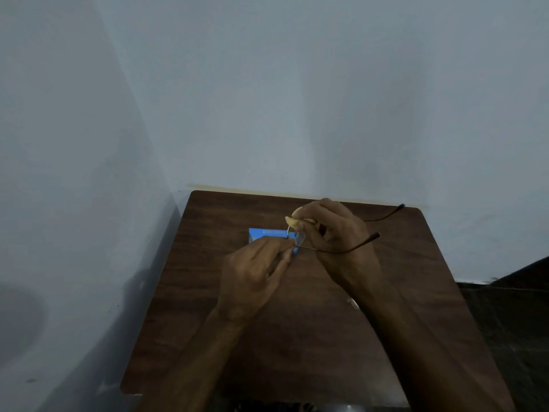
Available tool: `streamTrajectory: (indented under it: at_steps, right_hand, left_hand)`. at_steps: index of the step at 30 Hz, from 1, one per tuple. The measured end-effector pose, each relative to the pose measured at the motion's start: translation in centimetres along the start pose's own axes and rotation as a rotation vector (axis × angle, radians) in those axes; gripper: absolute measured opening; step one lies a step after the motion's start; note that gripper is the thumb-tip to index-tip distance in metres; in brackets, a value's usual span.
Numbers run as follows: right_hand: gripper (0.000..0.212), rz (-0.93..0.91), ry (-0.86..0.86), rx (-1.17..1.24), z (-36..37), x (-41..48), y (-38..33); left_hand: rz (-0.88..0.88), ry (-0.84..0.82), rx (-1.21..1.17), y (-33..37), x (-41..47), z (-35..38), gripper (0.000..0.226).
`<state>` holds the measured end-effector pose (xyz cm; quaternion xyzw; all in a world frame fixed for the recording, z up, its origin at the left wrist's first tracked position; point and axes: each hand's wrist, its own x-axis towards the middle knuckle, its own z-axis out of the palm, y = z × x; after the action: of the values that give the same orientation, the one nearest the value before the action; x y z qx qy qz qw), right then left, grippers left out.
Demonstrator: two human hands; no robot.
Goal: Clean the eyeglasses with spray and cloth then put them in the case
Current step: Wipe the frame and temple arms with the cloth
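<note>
- From my remote seat, I see the left hand (255,269) raised over the dark brown wooden table (208,307). Its thumb and forefinger are closed in a pinch on the rim of the thin wire-framed eyeglasses (299,238).
- The eyeglasses are held in the air between both hands, above the far middle of the table. One brown temple arm sticks out to the right across the right wrist.
- The right hand (332,230) is curled round a pale yellow cloth (292,221), which its fingertips press against the top of a lens.
- A flat blue rectangular object (267,234) lies on the table just behind the hands and is partly hidden by them. I cannot tell whether it is the case.
- A thin black cable (386,215) trails across the far right corner of the table.
- A small white item (353,303) shows beside the right forearm. It is too hidden for me to identify.
</note>
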<state>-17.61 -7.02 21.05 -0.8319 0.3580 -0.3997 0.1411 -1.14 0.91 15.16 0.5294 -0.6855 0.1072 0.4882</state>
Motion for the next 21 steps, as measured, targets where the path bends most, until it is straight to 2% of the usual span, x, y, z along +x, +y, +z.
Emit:
streamTrajectory:
  at_steps: [5, 9, 12, 15, 18, 21]
  right_hand:
    - [0.016, -0.019, -0.053, 0.17, 0.4, -1.0, -0.9]
    - [0.012, 0.079, -0.011, 0.074, 0.5, -0.9, 0.1]
    - [0.012, 0.078, 0.026, 0.055, 0.6, -1.6, -1.1]
    - [0.014, 0.077, 0.026, 0.015, 1.0, -2.8, -2.3]
    - [0.009, 0.072, 0.03, 0.003, 1.2, -3.4, -2.3]
    - [0.014, 0.024, -0.018, -0.123, 1.3, -4.2, -1.6]
  left_hand:
    - [-0.053, 0.016, -0.046, -0.1, -0.5, 0.3, 0.012]
    - [-0.159, 0.036, -0.113, 0.5, -0.5, 0.4, 0.02]
    - [-0.257, 0.079, -0.178, 0.9, 0.1, 0.5, 0.013]
    - [-0.405, 0.106, -0.296, 0.9, 0.3, 0.3, 0.019]
    - [-0.452, 0.113, -0.325, 1.3, 0.2, 0.2, 0.022]
    - [-0.548, 0.156, -0.353, 1.5, -0.2, 0.3, 0.021]
